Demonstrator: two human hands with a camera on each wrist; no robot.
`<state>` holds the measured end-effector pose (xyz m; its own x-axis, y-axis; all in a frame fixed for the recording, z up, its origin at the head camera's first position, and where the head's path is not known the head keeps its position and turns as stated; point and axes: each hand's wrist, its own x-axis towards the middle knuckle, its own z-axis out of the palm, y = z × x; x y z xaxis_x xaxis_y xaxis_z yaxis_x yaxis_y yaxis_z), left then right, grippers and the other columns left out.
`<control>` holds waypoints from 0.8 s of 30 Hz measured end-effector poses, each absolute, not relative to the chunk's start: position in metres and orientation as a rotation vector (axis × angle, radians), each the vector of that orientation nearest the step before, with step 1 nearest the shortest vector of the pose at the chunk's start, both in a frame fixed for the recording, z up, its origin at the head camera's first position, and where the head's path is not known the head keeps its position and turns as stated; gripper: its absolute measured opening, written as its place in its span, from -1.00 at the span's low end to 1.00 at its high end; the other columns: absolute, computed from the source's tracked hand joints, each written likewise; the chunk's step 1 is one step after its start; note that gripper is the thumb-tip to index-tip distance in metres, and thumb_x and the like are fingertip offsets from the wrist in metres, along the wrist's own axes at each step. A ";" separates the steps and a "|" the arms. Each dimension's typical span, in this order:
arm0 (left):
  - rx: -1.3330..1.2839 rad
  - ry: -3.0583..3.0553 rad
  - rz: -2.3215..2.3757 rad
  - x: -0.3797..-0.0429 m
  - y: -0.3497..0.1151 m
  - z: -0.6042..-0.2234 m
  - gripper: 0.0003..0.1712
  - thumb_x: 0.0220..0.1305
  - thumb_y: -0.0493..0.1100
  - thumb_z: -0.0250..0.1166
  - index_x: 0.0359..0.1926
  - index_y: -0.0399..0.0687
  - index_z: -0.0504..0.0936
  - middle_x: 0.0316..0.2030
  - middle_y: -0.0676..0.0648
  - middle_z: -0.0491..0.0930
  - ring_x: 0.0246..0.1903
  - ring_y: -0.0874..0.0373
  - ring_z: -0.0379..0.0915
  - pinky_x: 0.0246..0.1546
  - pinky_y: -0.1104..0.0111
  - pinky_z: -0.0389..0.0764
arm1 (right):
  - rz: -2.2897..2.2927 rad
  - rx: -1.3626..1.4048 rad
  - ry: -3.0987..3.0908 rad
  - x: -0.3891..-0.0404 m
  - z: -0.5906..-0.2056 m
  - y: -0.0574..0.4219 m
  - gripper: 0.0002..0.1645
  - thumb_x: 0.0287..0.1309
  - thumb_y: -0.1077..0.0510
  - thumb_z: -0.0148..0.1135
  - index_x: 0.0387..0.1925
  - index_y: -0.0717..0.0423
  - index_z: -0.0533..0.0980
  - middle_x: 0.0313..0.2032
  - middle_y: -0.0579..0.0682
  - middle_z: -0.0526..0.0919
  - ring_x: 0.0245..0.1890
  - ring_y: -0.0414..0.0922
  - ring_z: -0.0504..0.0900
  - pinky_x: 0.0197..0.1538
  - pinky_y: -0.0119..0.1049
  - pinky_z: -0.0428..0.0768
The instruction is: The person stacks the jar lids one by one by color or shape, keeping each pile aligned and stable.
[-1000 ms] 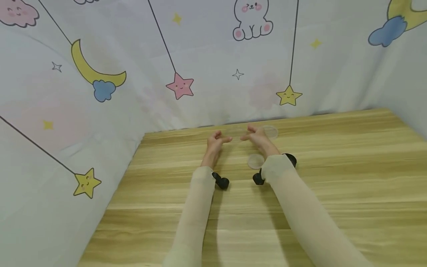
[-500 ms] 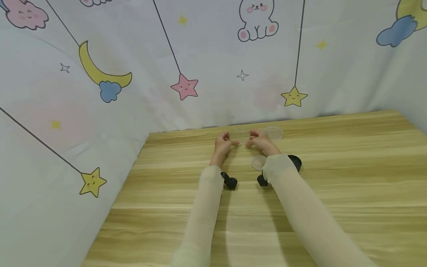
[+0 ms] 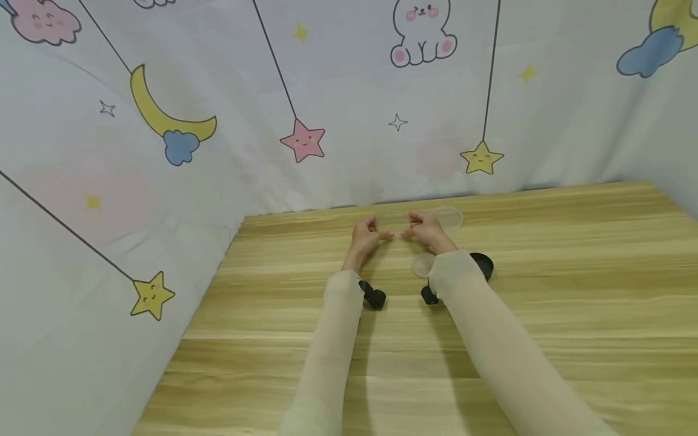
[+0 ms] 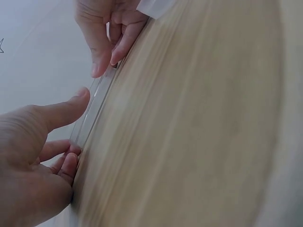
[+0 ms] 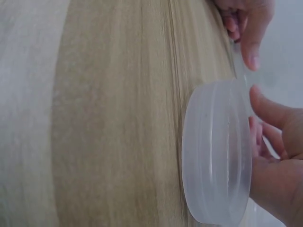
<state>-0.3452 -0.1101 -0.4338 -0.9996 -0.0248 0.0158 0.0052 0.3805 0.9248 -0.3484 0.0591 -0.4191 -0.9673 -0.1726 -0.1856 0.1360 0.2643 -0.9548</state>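
Near the back edge of the table, a clear, shallow plastic container (image 3: 394,219) lies between my two hands; its outline is faint. My left hand (image 3: 368,237) holds its left side, with the fingers curled at the edge and the thumb along the front. Opposite it, my right hand (image 3: 429,232) grips the right side in the same way, thumb pointing toward the other thumb. In the left wrist view the container's wall (image 4: 96,105) shows as a see-through band between the hands. A frosted round lid-like piece (image 5: 215,153) lies close to my right wrist.
A larger clear round piece (image 3: 448,217) lies just right of my right hand. The wooden table (image 3: 567,290) meets a printed white curtain (image 3: 349,169) right behind the container. Black wrist cameras (image 3: 374,298) stick out from both sleeves.
Both hands' fingers have drawn in around the container's sides, and the thumbs have come down closer to its front. The view has shifted slightly; the round pieces stay put.
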 end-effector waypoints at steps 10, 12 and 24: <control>0.106 -2.588 -1.820 -0.345 -0.117 -0.433 -0.14 0.06 -0.19 0.50 0.36 -0.28 0.35 0.30 -0.25 0.39 0.16 0.00 0.33 0.27 0.17 0.38 | -1.713 -0.118 2.319 -0.347 -0.420 0.058 -0.17 0.27 0.24 0.23 0.47 0.24 0.10 0.45 0.26 0.18 0.42 0.15 0.24 0.44 -0.08 0.27; 0.138 -2.553 -1.871 -0.344 -0.117 -0.433 -0.11 0.07 -0.16 0.50 0.38 -0.26 0.31 0.32 -0.24 0.35 0.24 -0.04 0.30 0.30 0.15 0.37 | -1.719 -0.119 2.296 -0.347 -0.419 0.059 -0.17 0.28 0.19 0.23 0.48 0.21 0.09 0.47 0.23 0.16 0.44 0.13 0.21 0.44 -0.09 0.28; 0.003 -2.384 -1.956 -0.330 -0.119 -0.399 -0.12 0.08 -0.02 0.48 0.37 -0.15 0.32 0.34 -0.18 0.31 0.17 0.00 0.23 0.08 0.21 0.40 | -1.782 -0.221 2.269 -0.343 -0.378 0.070 -0.15 0.26 0.11 0.28 0.48 0.10 0.13 0.47 0.15 0.15 0.44 0.13 0.20 0.43 0.02 0.28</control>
